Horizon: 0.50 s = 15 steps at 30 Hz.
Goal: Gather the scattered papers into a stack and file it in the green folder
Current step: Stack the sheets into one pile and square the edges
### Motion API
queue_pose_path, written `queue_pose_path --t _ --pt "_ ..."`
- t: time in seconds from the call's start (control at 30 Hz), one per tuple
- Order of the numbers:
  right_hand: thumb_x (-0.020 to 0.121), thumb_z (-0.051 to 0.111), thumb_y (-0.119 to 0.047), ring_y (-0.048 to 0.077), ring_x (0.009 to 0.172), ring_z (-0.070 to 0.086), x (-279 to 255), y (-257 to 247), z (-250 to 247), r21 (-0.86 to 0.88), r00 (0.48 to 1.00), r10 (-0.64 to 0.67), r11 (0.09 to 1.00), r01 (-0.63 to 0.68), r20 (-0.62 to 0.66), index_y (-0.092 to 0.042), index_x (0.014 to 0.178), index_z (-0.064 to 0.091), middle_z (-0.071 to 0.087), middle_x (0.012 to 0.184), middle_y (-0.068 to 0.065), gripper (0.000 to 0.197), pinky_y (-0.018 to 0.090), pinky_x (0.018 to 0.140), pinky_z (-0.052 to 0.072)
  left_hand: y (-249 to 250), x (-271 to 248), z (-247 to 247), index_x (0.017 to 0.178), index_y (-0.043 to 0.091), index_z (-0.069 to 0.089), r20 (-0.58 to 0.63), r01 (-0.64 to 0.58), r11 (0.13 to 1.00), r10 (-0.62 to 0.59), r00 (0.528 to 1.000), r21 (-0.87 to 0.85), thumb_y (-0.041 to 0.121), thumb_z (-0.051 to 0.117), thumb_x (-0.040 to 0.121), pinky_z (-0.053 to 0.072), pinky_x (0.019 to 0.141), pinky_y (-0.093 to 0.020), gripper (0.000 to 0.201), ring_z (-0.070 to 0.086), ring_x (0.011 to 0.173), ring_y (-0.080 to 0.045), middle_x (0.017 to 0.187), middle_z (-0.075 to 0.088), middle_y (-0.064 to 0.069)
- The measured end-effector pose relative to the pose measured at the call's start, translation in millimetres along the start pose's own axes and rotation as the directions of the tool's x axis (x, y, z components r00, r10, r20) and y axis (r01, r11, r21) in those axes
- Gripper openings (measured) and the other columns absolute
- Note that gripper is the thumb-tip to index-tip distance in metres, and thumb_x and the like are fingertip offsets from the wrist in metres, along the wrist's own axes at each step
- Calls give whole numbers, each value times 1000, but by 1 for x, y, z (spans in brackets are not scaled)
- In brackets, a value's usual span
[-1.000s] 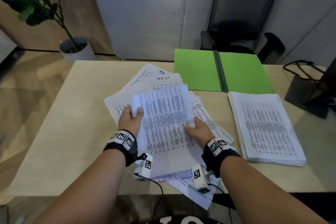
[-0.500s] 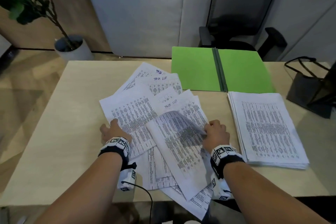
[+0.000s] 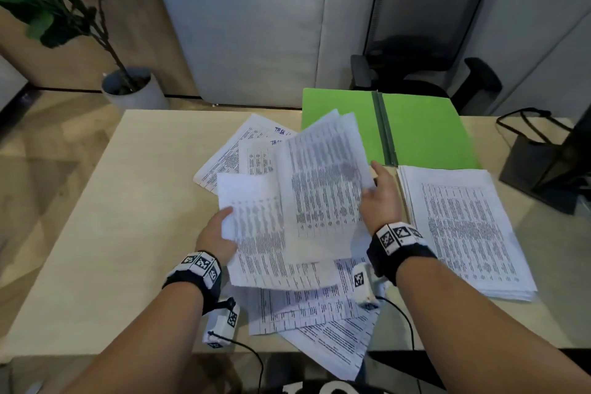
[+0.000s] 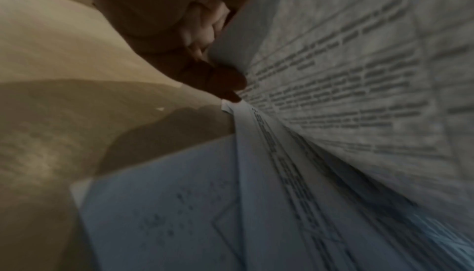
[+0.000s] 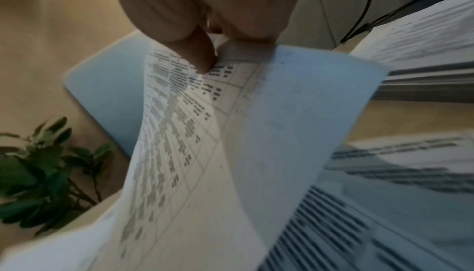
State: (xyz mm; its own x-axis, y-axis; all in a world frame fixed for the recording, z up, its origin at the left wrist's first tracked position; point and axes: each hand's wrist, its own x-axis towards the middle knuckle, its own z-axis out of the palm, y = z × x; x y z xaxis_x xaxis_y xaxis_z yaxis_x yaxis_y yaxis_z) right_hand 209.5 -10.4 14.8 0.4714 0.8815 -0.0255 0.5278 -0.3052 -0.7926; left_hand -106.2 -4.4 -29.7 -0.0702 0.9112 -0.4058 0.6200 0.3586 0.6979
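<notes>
Printed white sheets lie scattered (image 3: 307, 304) across the middle of the table. My left hand (image 3: 220, 230) pinches the left edge of one lifted sheet (image 3: 256, 227); in the left wrist view its fingers (image 4: 220, 80) curl under that sheet (image 4: 359, 72). My right hand (image 3: 380, 198) pinches the right edge of a few raised sheets (image 3: 323, 189), thumb on top in the right wrist view (image 5: 202, 56). The green folder (image 3: 425, 131) lies open at the back. A neat stack of papers (image 3: 463, 230) sits in front of it, right of my right hand.
A black bag (image 3: 540, 166) stands at the table's right edge. Behind the table are a black office chair (image 3: 425, 25) and a potted plant (image 3: 128, 86) on the floor at the left. Some sheets overhang the near table edge (image 3: 335, 358).
Both hands were low on the scattered sheets half a second ago. Now each has lifted paper off the pile, the right hand's sheets raised and swung toward the folder.
</notes>
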Motion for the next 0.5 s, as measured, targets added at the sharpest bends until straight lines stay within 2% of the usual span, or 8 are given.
queue_pose_path --t 0.07,0.13,0.23,0.33,0.37,0.4,0.43,0.5 --pt "93 47 -2 27 97 56 3 -9 -5 -120 992 -94 989 83 -83 -7 121 59 51 115 11 31 21 78 36 3 -5 5 141 27 44 44 18 1000 -19 999 10 -15 49 79 49 89 -31 75 50 126 -30 148 41 -3" --pt "91 52 0 24 95 56 3 -19 -7 -67 963 -204 979 195 -174 -4 104 66 51 106 8 20 19 80 37 2 -10 10 135 24 53 27 -1 1000 0 1000 27 -15 46 77 43 100 -31 70 49 127 -28 145 46 -3" --pt "80 55 15 6 90 52 2 -36 -7 90 921 -332 930 355 -205 -8 90 65 50 100 0 27 23 83 47 4 -16 12 127 17 61 -65 14 999 -11 998 42 -11 46 79 40 98 -27 58 49 127 -27 138 52 -6" --pt "67 65 10 5 92 54 -9 -59 -10 239 853 -465 823 515 -237 -8 84 60 57 98 5 25 19 78 44 5 -14 0 122 7 64 -207 100 995 -93 974 25 -4 54 85 45 99 -36 41 55 118 -34 132 57 -15" --pt "65 65 2 8 89 55 -13 -67 -11 353 866 -452 791 500 -216 -10 83 59 58 96 6 22 21 75 43 3 -12 -5 120 5 65 -244 126 992 -115 963 27 -3 57 84 46 97 -37 38 58 114 -35 129 60 -16" --pt "65 63 -5 13 83 54 -19 -76 -13 512 908 -390 755 410 -153 -13 83 58 58 92 7 21 24 70 43 1 -10 -10 119 5 66 -264 136 990 -122 957 33 -2 58 83 47 96 -38 37 59 112 -35 126 61 -16" --pt "65 60 -8 16 76 51 -19 -78 -10 660 953 -297 705 258 -55 -15 83 58 56 86 7 20 25 65 41 1 -8 -14 119 8 67 -268 134 990 -119 956 38 -2 57 82 46 97 -36 39 59 112 -34 126 62 -14" --pt "74 56 -6 17 71 47 -14 -70 -2 755 972 -164 655 -22 170 -20 89 58 53 79 4 21 24 62 43 2 -8 -19 117 13 68 -254 90 996 -84 963 11 8 56 87 42 101 -34 32 55 119 -32 129 61 -11"
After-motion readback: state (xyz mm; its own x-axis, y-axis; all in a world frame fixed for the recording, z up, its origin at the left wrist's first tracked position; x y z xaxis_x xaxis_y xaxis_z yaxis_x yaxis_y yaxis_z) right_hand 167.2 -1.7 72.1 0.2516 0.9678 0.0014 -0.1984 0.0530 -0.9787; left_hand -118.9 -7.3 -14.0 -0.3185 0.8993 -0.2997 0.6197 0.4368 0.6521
